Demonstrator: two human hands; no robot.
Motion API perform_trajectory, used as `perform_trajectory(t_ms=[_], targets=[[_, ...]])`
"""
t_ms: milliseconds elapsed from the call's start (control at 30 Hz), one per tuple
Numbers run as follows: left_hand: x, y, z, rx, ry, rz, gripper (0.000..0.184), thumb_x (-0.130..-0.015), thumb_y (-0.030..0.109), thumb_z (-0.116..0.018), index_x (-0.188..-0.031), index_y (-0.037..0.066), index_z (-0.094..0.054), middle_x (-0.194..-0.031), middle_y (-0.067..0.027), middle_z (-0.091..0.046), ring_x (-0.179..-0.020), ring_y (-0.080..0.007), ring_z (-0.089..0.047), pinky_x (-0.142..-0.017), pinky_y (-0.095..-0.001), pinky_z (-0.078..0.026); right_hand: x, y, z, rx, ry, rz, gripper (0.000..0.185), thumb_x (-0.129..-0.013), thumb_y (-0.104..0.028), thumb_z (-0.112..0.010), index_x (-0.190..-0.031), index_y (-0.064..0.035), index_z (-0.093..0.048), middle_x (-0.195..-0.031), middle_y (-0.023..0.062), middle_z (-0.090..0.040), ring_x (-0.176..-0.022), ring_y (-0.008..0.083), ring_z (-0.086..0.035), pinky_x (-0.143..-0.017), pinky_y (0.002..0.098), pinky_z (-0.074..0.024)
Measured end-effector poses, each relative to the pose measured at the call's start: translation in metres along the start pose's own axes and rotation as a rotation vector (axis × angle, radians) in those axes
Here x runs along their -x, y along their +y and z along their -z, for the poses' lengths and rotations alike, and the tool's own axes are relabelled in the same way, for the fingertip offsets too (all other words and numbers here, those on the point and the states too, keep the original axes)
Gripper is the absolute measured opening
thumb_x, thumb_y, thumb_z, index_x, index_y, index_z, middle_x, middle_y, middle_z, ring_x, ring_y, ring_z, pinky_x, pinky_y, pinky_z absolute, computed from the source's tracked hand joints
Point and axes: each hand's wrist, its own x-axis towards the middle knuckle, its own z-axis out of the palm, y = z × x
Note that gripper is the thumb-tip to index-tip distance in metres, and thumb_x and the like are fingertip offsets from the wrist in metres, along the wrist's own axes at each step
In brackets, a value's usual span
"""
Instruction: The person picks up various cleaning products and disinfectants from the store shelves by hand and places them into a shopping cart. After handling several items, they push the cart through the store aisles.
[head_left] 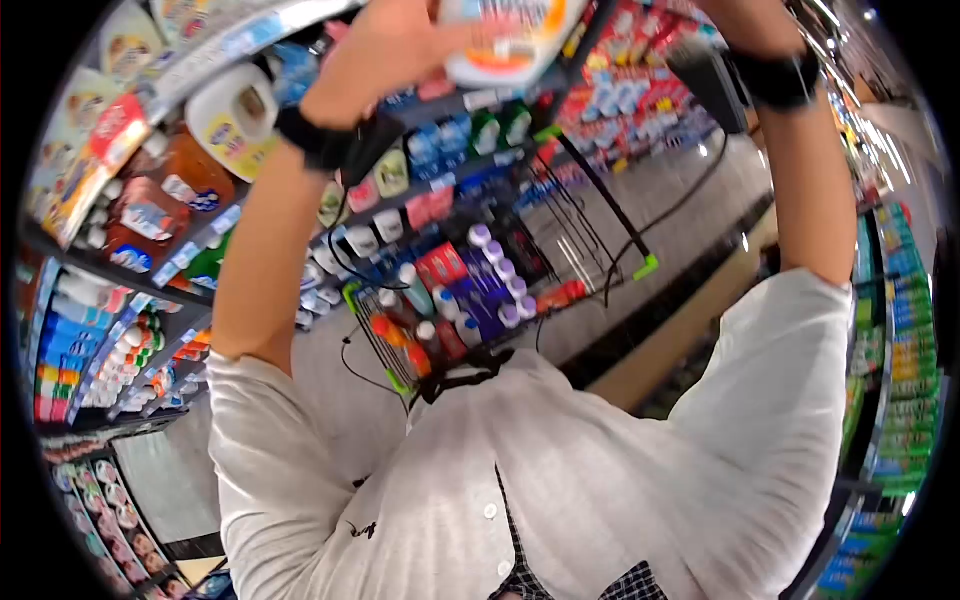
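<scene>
My left hand (385,55) reaches up at the top of the view, its fingers against a white plastic bottle (545,45) with an orange and yellow label. The top frame edge cuts off part of this bottle. My right hand (742,22) is raised at the upper right; its fingers lie outside the frame, so what it touches does not show. Dark bands with box-like devices circle both wrists. Below my hands stands a wire shopping cart (590,235) with green corner pieces. It holds several purple-capped bottles (500,265), orange bottles (400,340) and a red box (442,265).
Shelves of detergent and cleaning bottles rise on the left, among them a large white jug (232,120) and brown bottles (160,200). Red packages (640,80) fill the shelving beyond the cart. Green goods (905,370) line the right side. Black cables hang near the cart.
</scene>
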Motion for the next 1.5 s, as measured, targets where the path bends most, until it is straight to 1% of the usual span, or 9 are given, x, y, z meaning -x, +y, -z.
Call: perform_trajectory(t_ms=[300,600,767,833,967,1233,1300,1433,1500], targets=[[0.183,-0.107,-0.187,0.125,-0.337,0.348,0.051,-0.074,0.028,-0.075,-0.116,0.007,-0.055,-0.103,-0.0129,-0.063,-0.095,-0.0303,-0.062,-0.08,-0.0361,-0.048,0.263,0.143,-0.028,-0.174,-0.145,-0.573,0.032,-0.072,-0.009,-0.077,-0.1,-0.0037,-0.061,-0.09,-0.0002,-0.063,-0.083,0.008,-0.058,-0.076,0.0249,-0.0479],[0.261,-0.235,-0.356,-0.282,-0.102,0.671,0.058,-0.085,0.023,-0.064,-0.133,0.004,-0.039,-0.11,-0.0215,-0.058,-0.1,-0.0371,-0.057,-0.086,-0.0404,-0.045,0.41,0.339,-0.094,-0.029,0.043,-0.741,0.037,-0.071,-0.026,-0.076,-0.098,-0.0044,-0.065,-0.091,0.012,-0.061,-0.081,0.0309,-0.062,-0.07,0.0369,-0.0488],[0.294,-0.31,-0.427,0.233,-0.351,1.48,0.069,-0.095,0.029,-0.045,-0.148,0.003,-0.009,-0.131,-0.0256,-0.046,-0.093,-0.0384,-0.061,-0.083,-0.0389,-0.045,0.485,0.418,-0.126,0.019,0.051,-0.937,0.043,-0.07,-0.027,-0.076,-0.102,-0.002,-0.063,-0.096,0.0134,-0.06,-0.085,0.0319,-0.061,-0.073,0.0395,-0.0487],[0.329,-0.343,-0.454,0.069,-0.585,1.253,0.066,-0.098,0.036,-0.037,-0.149,0.008,-0.005,-0.14,-0.0267,-0.036,-0.113,-0.0384,-0.053,-0.093,-0.036,-0.041,0.499,0.431,-0.129,0.034,0.038,-0.976,0.044,-0.069,-0.026,-0.077,-0.102,-0.0011,-0.063,-0.096,0.0134,-0.06,-0.085,0.0316,-0.061,-0.072,0.0384,-0.049],[0.284,-0.335,-0.462,0.498,-0.077,1.506,0.058,-0.099,0.041,-0.026,-0.15,0.017,-0.012,-0.149,-0.0176,-0.028,-0.136,-0.033,-0.03,-0.108,-0.032,-0.025,0.519,0.443,-0.124,0.028,0.139,-1.067,0.044,-0.068,-0.024,-0.078,-0.103,-0.0007,-0.063,-0.099,0.0134,-0.061,-0.086,0.0281,-0.062,-0.074,0.0349,-0.0497],[0.308,-0.371,-0.494,0.606,-0.001,1.508,0.061,-0.098,0.045,-0.028,-0.148,0.011,-0.02,-0.149,-0.0168,-0.028,-0.138,-0.0285,-0.026,-0.109,-0.0302,-0.02,0.55,0.433,-0.091,-0.379,0.327,-1.12,0.054,-0.078,-0.009,-0.069,-0.126,0.0026,-0.047,-0.11,0.0129,-0.06,-0.09,0.0168,-0.062,-0.078,0.0276,-0.0504],[0.348,-0.401,-0.51,0.19,-0.279,0.991,0.061,-0.099,0.041,-0.031,-0.148,0.01,-0.015,-0.146,-0.0159,-0.032,-0.125,-0.0283,-0.042,-0.1,-0.0327,-0.036,0.544,0.404,-0.071,-0.283,0.383,-1.296,0.047,-0.082,-0.004,-0.062,-0.126,0.0031,-0.047,-0.113,0.0125,-0.059,-0.09,0.0156,-0.062,-0.076,0.0274,-0.0507],[0.244,-0.321,-0.444,0.81,-0.148,1.428,0.05,-0.101,0.036,-0.024,-0.127,0.003,-0.051,-0.124,-0.0123,-0.057,-0.115,-0.0221,-0.052,-0.101,-0.0344,-0.036,0.504,0.369,-0.037,-0.082,0.408,-1.144,0.038,-0.084,0.0,-0.056,-0.122,-0.0002,-0.053,-0.092,0.0059,-0.061,-0.071,0.009,-0.057,-0.064,0.0237,-0.0474],[0.25,-0.319,-0.425,0.775,-0.194,1.201,0.049,-0.1,0.035,-0.028,-0.128,0.003,-0.051,-0.115,-0.0124,-0.061,-0.111,-0.0217,-0.055,-0.099,-0.0333,-0.037,0.485,0.362,-0.03,-0.091,0.368,-1.116,0.032,-0.085,0.001,-0.053,-0.116,0.0002,-0.056,-0.08,0.0028,-0.06,-0.068,0.008,-0.057,-0.063,0.0227,-0.0469]])
